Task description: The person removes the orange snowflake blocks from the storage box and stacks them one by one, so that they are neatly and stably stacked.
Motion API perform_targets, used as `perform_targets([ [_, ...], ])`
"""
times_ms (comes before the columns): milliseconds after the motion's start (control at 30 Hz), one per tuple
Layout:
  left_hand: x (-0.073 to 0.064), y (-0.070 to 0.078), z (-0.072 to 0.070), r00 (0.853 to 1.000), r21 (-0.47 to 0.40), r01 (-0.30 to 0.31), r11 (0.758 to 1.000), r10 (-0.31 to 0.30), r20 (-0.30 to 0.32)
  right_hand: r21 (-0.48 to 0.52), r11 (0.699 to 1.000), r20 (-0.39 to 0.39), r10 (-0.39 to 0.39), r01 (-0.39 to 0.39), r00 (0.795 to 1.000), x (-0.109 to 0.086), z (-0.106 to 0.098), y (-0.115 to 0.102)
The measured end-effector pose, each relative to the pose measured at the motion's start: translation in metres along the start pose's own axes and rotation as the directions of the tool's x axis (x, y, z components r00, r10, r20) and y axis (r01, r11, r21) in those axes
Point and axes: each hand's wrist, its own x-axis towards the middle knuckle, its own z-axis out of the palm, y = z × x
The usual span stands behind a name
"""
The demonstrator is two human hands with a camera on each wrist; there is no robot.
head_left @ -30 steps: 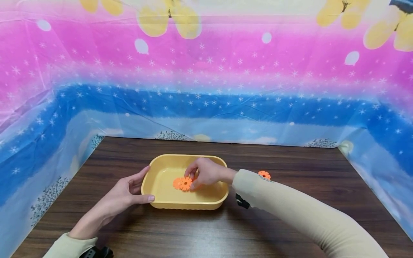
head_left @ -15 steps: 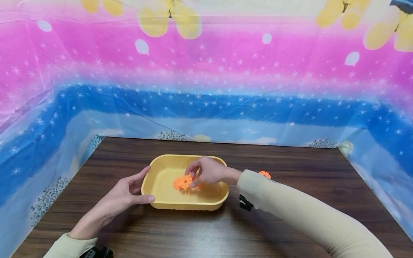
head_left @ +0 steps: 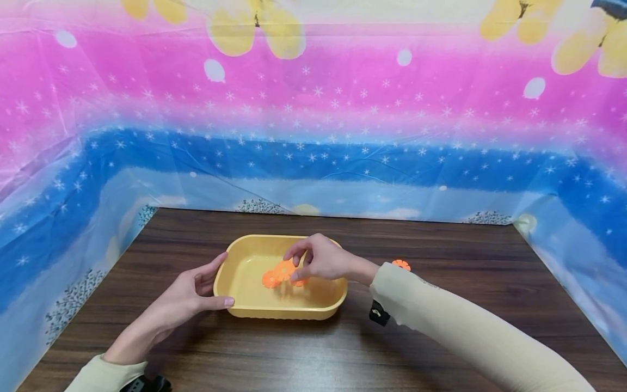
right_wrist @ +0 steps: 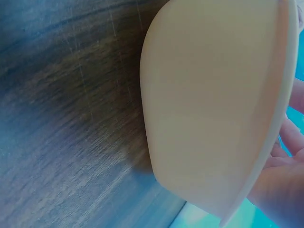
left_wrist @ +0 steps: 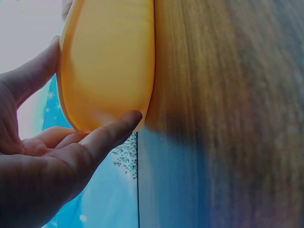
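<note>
A yellow plastic box point(head_left: 254, 299) with rounded corners stands on the table. My left hand point(head_left: 186, 294) holds its left end, thumb at the near rim and fingers toward the far side. The left wrist view shows this hand point(left_wrist: 61, 152) against the box's end wall point(left_wrist: 109, 61). Over the box, my right hand point(head_left: 325, 258) pinches an orange notched interlocking disc point(head_left: 284, 270) between thumb and fingers. Another orange disc point(head_left: 270, 279) lies in the box, left of the held one. An orange piece point(head_left: 300, 282) shows partly below the right fingertips. In the right wrist view the box wall point(right_wrist: 209, 104) hides the fingertips.
A single orange disc point(head_left: 401, 265) lies on the dark wooden table point(head_left: 441, 245), right of the box and just behind my right sleeve point(head_left: 441, 305). A printed cloth point(head_left: 343, 163) hangs along the back and both sides of the table.
My right hand has risen slightly and shifted right, lifting the pinched disc from among the others. My left hand and the box have stayed put.
</note>
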Motion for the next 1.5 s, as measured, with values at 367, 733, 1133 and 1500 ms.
perform_targets([
  [367, -0.001, 0.000, 0.000, 1.000, 0.010, 0.006, 1.000, -0.006, -0.004, -0.026, 0.999, -0.042, -0.039, 0.038, 0.998, -0.013, -0.003, -0.002],
  [733, 0.000, 0.000, 0.000, 1.000, 0.019, 0.005, 1.000, -0.005, -0.007, -0.059, 0.998, -0.080, -0.034, 0.029, 0.996, -0.025, -0.007, -0.001],
  [1133, 0.001, 0.000, 0.000, 1.000, 0.032, 0.004, 0.999, -0.003, -0.014, -0.109, 0.994, -0.121, -0.041, 0.027, 0.992, -0.040, -0.017, 0.003],
  [1500, 0.000, -0.001, -0.001, 1.000, 0.029, 0.003, 1.000, -0.003, -0.008, -0.115, 0.993, -0.179, -0.042, 0.021, 0.983, -0.058, -0.025, 0.003],
])
